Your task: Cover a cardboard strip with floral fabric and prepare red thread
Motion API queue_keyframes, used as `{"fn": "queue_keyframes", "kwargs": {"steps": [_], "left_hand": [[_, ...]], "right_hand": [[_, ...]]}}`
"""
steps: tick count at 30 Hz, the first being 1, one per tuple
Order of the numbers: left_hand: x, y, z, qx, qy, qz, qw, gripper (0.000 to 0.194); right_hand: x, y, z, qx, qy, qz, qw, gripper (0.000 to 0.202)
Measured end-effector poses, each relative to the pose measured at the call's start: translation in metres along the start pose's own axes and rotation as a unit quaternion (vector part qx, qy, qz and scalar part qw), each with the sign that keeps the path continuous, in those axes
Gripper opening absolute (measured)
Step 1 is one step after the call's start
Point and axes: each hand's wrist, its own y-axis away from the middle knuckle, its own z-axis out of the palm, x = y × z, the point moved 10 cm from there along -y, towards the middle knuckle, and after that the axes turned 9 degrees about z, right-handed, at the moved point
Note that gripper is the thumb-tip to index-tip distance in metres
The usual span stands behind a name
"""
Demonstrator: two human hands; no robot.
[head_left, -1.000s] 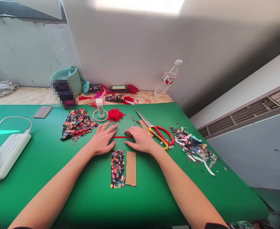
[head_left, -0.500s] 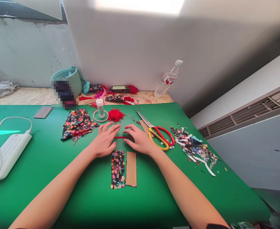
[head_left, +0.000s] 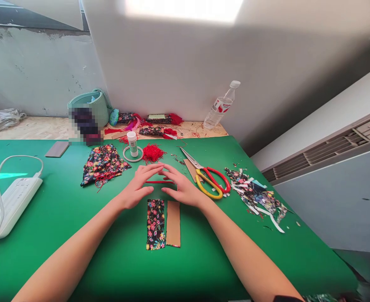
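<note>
A thin red strip [head_left: 160,182] lies crosswise on the green table, between and partly behind my hands. My left hand [head_left: 140,184] is over its left end, thumb apart from the fingers, holding nothing. From the right, my right hand [head_left: 180,184] arches over the other end, also with thumb and fingers apart. The fingertips of both hands meet or nearly meet above the strip. Just below them lie a black floral fabric strip [head_left: 156,224] and, beside it, a brown card strip [head_left: 173,224].
Scissors [head_left: 208,178] with red and yellow handles lie right of my hands, near scraps [head_left: 257,195]. Behind are red threads [head_left: 153,153], a white glue stick [head_left: 132,144] and floral fabric [head_left: 104,165]. A power strip [head_left: 13,205] is at left, a bottle [head_left: 219,110] at the back.
Both hands have moved closer together, so the fingertips now meet or nearly meet over the red strip. The strips below have stayed in place.
</note>
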Motion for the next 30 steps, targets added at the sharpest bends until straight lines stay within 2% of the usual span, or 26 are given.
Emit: {"fn": "queue_keyframes", "kwargs": {"steps": [4,8,12,16,19,24,30], "left_hand": [[-0.002,0.0,-0.001,0.01,0.051,-0.008,0.999,0.05],[-0.016,0.003,-0.004,0.066,0.098,-0.057,0.991,0.053],[-0.035,0.007,0.008,0.101,0.197,-0.125,0.967,0.063],[-0.038,0.006,0.017,0.107,0.242,-0.115,0.958,0.064],[-0.036,0.005,0.015,0.1,0.202,-0.096,0.97,0.057],[-0.038,0.006,0.006,0.11,0.111,-0.098,0.983,0.046],[-0.036,0.008,-0.006,0.124,-0.015,-0.089,0.988,0.037]], "right_hand": [[0.002,-0.001,-0.003,0.033,0.013,0.005,0.999,0.046],[0.001,-0.002,-0.011,0.063,-0.015,0.022,0.998,0.038],[-0.004,-0.001,-0.014,0.062,-0.043,0.027,0.997,0.039],[-0.014,0.0,-0.015,0.056,-0.05,0.008,0.997,0.039],[-0.016,-0.001,-0.016,0.065,-0.055,0.012,0.996,0.037],[-0.002,0.0,-0.029,0.136,-0.053,0.074,0.987,0.026],[0.008,0.003,-0.036,0.165,0.051,0.098,0.98,0.018]]}}
